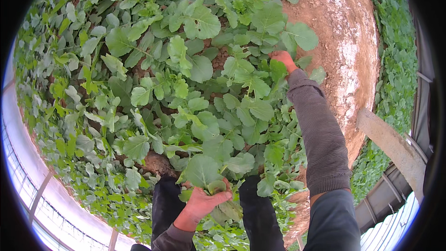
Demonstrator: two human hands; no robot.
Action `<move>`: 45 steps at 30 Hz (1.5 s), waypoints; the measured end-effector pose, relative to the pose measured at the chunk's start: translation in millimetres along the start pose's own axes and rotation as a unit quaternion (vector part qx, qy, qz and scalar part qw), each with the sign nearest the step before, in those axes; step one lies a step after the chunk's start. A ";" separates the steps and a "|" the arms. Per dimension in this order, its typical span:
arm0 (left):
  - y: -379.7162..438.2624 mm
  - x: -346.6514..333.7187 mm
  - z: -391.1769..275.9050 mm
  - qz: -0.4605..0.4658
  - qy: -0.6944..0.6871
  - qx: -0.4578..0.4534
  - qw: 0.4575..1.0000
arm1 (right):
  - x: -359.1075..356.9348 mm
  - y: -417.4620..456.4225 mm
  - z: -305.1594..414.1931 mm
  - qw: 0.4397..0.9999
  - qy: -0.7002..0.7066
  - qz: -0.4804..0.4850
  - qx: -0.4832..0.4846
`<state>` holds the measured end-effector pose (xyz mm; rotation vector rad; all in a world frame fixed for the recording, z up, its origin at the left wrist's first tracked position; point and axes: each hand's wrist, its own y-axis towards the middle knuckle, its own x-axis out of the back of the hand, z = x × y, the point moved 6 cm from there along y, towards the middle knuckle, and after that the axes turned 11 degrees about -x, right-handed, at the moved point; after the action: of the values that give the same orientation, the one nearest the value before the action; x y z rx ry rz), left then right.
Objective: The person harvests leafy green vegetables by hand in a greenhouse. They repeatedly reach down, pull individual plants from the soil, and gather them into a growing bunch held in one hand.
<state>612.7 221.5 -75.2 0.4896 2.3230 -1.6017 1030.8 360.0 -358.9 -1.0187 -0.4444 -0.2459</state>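
Note:
My left hand (206, 202) is low in the view, between my knees. Its thumb and fingers close around several picked green leaves (203, 170); some stick out above the hand and some hang below it. My right hand (283, 59) reaches far forward, to the right-hand margin of the leafy crop. Broad lobed leaves (302, 36) surround it and cover its fingertips, so whether it grips a stem cannot be seen. Beneath and ahead of both hands spread leafy plants (202, 69), perhaps radish or another brassica, one leaf with small holes.
A bare soil path (331, 42) with whitish patches runs along the right. Beyond it grows another leafy strip (397, 42). A pale, flat post (393, 146) slants at the lower right. Greenhouse framing and sheeting (45, 202) curve along the left. My dark-trousered legs (259, 212) straddle the plants.

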 end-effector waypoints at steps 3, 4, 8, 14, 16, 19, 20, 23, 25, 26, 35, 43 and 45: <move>0.0 5.2 -0.3 -0.021 -0.013 -0.002 1.000 | -35.7 17.6 -4.1 0.856 -0.482 0.056 0.179; 0.2 6.8 -0.4 -0.025 -0.018 -0.007 0.999 | -42.9 21.4 -5.1 0.825 -0.519 0.069 0.212; 0.5 12.6 1.3 -0.025 0.013 -0.020 0.999 | -49.0 16.1 0.8 0.824 -0.504 0.091 0.242; -2.6 11.9 2.5 -0.035 -0.019 -0.004 0.999 | -28.5 -55.8 -31.3 0.874 0.457 0.072 -0.150; -2.8 11.7 2.4 -0.055 -0.038 0.011 0.998 | -29.1 -77.0 -29.6 0.856 0.498 0.045 -0.133; -2.6 11.2 -0.9 -0.069 -0.062 0.008 0.996 | -31.4 -97.7 -21.7 0.857 0.507 0.001 -0.092; -2.4 11.3 -2.7 -0.066 -0.042 0.002 0.997 | -26.7 -102.6 -17.5 0.857 0.510 -0.024 -0.064; -2.6 12.0 -6.0 -0.063 -0.011 -0.013 0.998 | -8.6 -122.8 -11.8 0.855 0.508 -0.100 -0.032; -4.0 14.0 -5.8 -0.075 -0.011 -0.015 0.997 | 5.6 -142.1 -11.5 0.868 0.474 -0.145 -0.025; -4.3 14.8 -5.6 -0.079 -0.018 -0.018 0.997 | 10.1 -154.4 -10.8 0.900 0.412 -0.141 -0.018; -2.2 20.3 2.7 -0.076 -0.029 -0.037 0.996 | 36.3 -103.4 -31.6 0.923 0.354 -0.151 -0.030; -4.7 23.5 2.0 -0.109 -0.014 -0.028 0.994 | -8.3 -6.0 -43.7 0.894 0.405 0.101 -0.161; -4.6 25.6 3.9 -0.111 -0.012 -0.029 0.993 | -13.2 -2.0 -27.7 0.961 0.243 0.095 -0.094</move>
<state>587.8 219.4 -83.2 0.2037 2.4719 -1.6170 1025.0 335.0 -375.9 -1.1356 0.1265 -0.3599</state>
